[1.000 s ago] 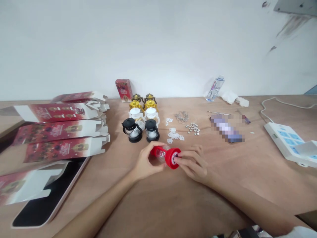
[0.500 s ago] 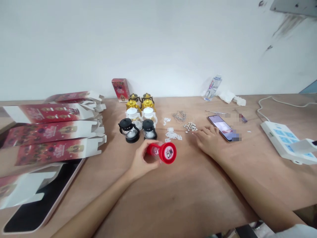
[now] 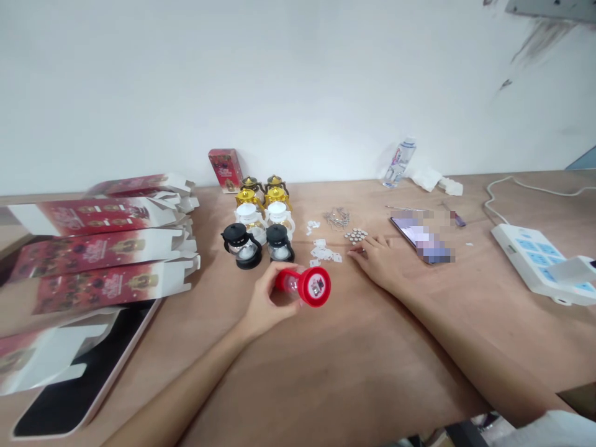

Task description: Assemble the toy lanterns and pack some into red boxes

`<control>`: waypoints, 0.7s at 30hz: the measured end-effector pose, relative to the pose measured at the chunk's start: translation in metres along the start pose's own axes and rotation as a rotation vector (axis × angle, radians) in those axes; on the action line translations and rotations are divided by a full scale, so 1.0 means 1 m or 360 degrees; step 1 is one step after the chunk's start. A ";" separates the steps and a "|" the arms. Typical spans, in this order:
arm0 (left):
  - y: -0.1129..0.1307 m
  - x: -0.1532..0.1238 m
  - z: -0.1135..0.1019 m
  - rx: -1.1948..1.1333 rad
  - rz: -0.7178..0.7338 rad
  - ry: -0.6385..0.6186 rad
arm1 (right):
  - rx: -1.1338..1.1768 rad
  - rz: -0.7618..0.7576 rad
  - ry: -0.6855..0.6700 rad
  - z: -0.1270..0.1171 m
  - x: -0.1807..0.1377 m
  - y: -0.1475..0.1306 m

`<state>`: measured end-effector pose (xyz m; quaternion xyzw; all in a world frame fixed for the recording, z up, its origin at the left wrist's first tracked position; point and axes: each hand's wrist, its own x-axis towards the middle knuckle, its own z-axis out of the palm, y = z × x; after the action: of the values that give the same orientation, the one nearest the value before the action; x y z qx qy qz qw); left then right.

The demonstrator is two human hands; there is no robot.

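My left hand (image 3: 265,301) is wrapped round a small red lantern (image 3: 291,282) with a clear body. It is tipped so that its round red base faces me, showing a pale disc with small parts inside. My right hand (image 3: 377,261) rests on the table, thumb and forefinger brought together just below a pile of button cells (image 3: 356,234); what lies between the fingertips is too small to make out. Left of that hand are small white plastic pieces (image 3: 323,251). Black lanterns (image 3: 242,246), white lanterns (image 3: 250,218) and gold lanterns (image 3: 249,197) stand behind my left hand.
Flattened red cartons (image 3: 107,248) lie at left over a black tray (image 3: 60,397). A red box (image 3: 226,169) stands by the wall. Small metal pieces (image 3: 336,217), a phone (image 3: 416,236), a bottle (image 3: 399,162), tissue (image 3: 426,179) and a power strip (image 3: 535,257) are also on the table.
My right hand has slid left and slightly toward me, from beside the button cells to just below them. My left hand holds the red lantern almost unmoved.
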<state>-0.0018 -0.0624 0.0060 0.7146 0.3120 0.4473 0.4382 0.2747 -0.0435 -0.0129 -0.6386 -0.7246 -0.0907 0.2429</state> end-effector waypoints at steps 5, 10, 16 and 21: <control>0.000 0.000 0.000 0.0004 -0.0023 -0.0004 | 0.0358 0.0056 0.0127 -0.002 -0.008 -0.006; -0.002 -0.001 0.000 0.0034 0.0006 -0.0011 | 0.0853 0.0017 0.0556 -0.025 -0.027 -0.046; 0.003 -0.001 0.002 0.0075 0.0015 -0.0038 | 0.1076 -0.0761 0.0447 -0.056 -0.040 -0.086; 0.005 -0.002 0.003 0.0081 0.0032 -0.0107 | 0.0896 -0.0833 0.0468 -0.055 -0.043 -0.085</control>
<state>0.0008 -0.0672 0.0092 0.7432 0.3011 0.4194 0.4255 0.2077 -0.1200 0.0303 -0.3217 -0.8166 -0.0380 0.4778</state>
